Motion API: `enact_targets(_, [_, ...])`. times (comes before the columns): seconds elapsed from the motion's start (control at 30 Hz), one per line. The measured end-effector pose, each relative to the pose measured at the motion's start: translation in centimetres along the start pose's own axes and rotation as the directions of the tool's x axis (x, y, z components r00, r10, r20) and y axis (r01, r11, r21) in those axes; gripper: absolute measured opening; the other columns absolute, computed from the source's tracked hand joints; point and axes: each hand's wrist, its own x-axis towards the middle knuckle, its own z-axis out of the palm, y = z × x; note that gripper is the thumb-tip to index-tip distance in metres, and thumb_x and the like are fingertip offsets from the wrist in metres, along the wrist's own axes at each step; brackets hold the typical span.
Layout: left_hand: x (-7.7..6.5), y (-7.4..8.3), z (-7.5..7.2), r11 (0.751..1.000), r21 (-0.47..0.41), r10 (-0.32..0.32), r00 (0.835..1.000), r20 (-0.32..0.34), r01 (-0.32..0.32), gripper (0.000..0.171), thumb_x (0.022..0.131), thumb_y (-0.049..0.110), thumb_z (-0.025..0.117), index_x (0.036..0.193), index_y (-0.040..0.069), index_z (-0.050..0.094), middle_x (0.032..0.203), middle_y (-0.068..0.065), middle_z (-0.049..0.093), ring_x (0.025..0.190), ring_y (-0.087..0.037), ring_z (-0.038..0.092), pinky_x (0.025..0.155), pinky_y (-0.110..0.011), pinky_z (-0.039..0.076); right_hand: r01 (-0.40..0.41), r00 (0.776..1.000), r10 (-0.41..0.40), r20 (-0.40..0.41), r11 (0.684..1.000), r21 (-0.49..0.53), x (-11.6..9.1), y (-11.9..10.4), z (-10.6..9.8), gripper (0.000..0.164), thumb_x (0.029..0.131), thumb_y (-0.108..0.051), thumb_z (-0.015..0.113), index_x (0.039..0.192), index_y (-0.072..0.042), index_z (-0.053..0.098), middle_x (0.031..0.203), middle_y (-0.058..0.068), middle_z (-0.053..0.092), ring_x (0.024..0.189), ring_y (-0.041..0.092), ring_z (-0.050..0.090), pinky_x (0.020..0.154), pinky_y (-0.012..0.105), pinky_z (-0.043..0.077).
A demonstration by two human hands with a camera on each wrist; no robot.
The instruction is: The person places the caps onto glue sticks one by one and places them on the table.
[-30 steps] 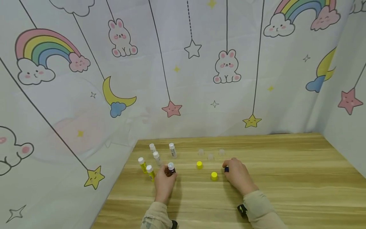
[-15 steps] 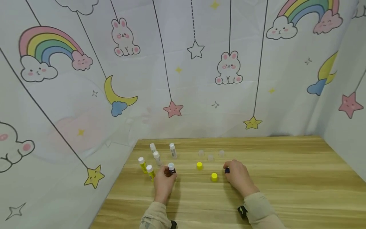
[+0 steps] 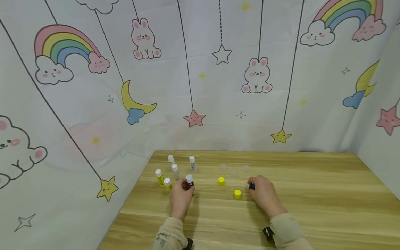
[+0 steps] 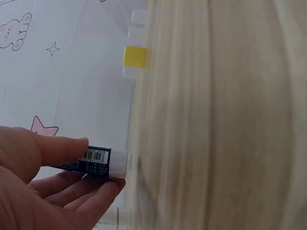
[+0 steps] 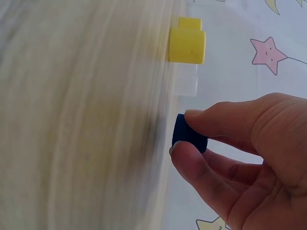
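Note:
Thumb and fingers of my left hand [image 3: 181, 199] grip an uncapped dark blue glue stick [image 4: 98, 162], upright in the head view with its white end up. In the left wrist view its white base is close to the tabletop. My right hand [image 3: 265, 195] pinches a dark blue cap [image 5: 188, 134] between thumb and fingers, low over the table on the right. Just left of the left hand stand two yellow glue sticks [image 3: 160, 178]. Behind it are white glue sticks [image 3: 192, 164]. Between the hands sit two yellow caps [image 3: 237, 194].
Several translucent caps [image 3: 233, 173] stand behind the yellow ones on the wood-grain table [image 3: 218, 222]. A white curtain [image 3: 225, 135] printed with rabbits, stars and rainbows hangs along the back and sides of the table.
The head view has turned slightly, so the scene sits a little further right. Both hands keep their holds on the glue stick and the blue cap, nearly still.

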Motion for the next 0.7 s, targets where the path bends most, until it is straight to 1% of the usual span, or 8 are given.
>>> enact_targets(0.2, [0.2, 0.4, -0.2, 1.0, 0.004, 0.028, 0.999, -0.016, -0.028, 0.023, 0.081, 0.003, 0.08, 0.102, 0.002, 0.071, 0.089, -0.008, 0.071, 0.082, -0.021, 0.065, 0.075, -0.041, 0.053, 0.033, 0.999, -0.034, -0.031, 0.999, -0.018, 0.2, 0.0, -0.4, 0.019, 0.084, -0.001, 0.077, 0.102, -0.004, 0.075, 0.095, 0.012, 0.067, 0.089, 0.031, 0.064, 0.08, 0.047, 0.055])
enact_targets(0.33, [0.3, 0.9, -0.3, 0.999, 0.013, 0.048, 0.999, -0.025, -0.047, 0.023, 0.081, 0.005, 0.081, 0.103, 0.004, 0.072, 0.089, -0.006, 0.071, 0.083, -0.021, 0.065, 0.076, -0.041, 0.053, 0.044, 0.997, -0.046, -0.054, 0.998, -0.032, 0.4, -0.1, -0.9, 0.02, 0.084, -0.001, 0.078, 0.103, -0.004, 0.074, 0.095, 0.013, 0.066, 0.089, 0.033, 0.064, 0.08, 0.049, 0.055])
enact_targets(0.53, [0.2, 1.6, -0.1, 0.997, -0.001, 0.079, 0.997, -0.018, -0.08, 0.024, 0.081, 0.005, 0.082, 0.104, 0.002, 0.073, 0.093, -0.008, 0.073, 0.086, -0.022, 0.067, 0.079, -0.042, 0.054, 0.035, 0.997, -0.038, -0.071, 0.998, -0.042, 0.6, -0.1, -1.9, 0.023, 0.084, -0.002, 0.079, 0.107, -0.004, 0.074, 0.098, 0.014, 0.066, 0.091, 0.034, 0.065, 0.08, 0.05, 0.055])
enact_targets(0.63, [0.2, 1.8, 0.2, 0.997, -0.005, 0.081, 0.997, -0.015, -0.081, 0.024, 0.081, 0.004, 0.082, 0.104, 0.002, 0.073, 0.095, -0.009, 0.073, 0.087, -0.023, 0.068, 0.08, -0.043, 0.054, 0.058, 0.993, -0.063, -0.1, 0.997, -0.055, 0.6, 0.0, -2.3, 0.025, 0.084, -0.002, 0.08, 0.107, -0.004, 0.074, 0.099, 0.014, 0.066, 0.09, 0.034, 0.066, 0.079, 0.049, 0.056])
enact_targets(0.7, [0.1, 1.9, 0.5, 0.996, -0.004, 0.094, 0.996, -0.001, -0.094, 0.025, 0.082, 0.004, 0.081, 0.105, 0.002, 0.073, 0.096, -0.009, 0.073, 0.088, -0.023, 0.068, 0.08, -0.043, 0.055, 0.076, 0.989, -0.083, -0.122, 0.995, -0.063, 0.6, 0.1, -2.6, 0.025, 0.083, -0.002, 0.081, 0.107, -0.005, 0.074, 0.098, 0.013, 0.065, 0.088, 0.033, 0.066, 0.078, 0.048, 0.056])
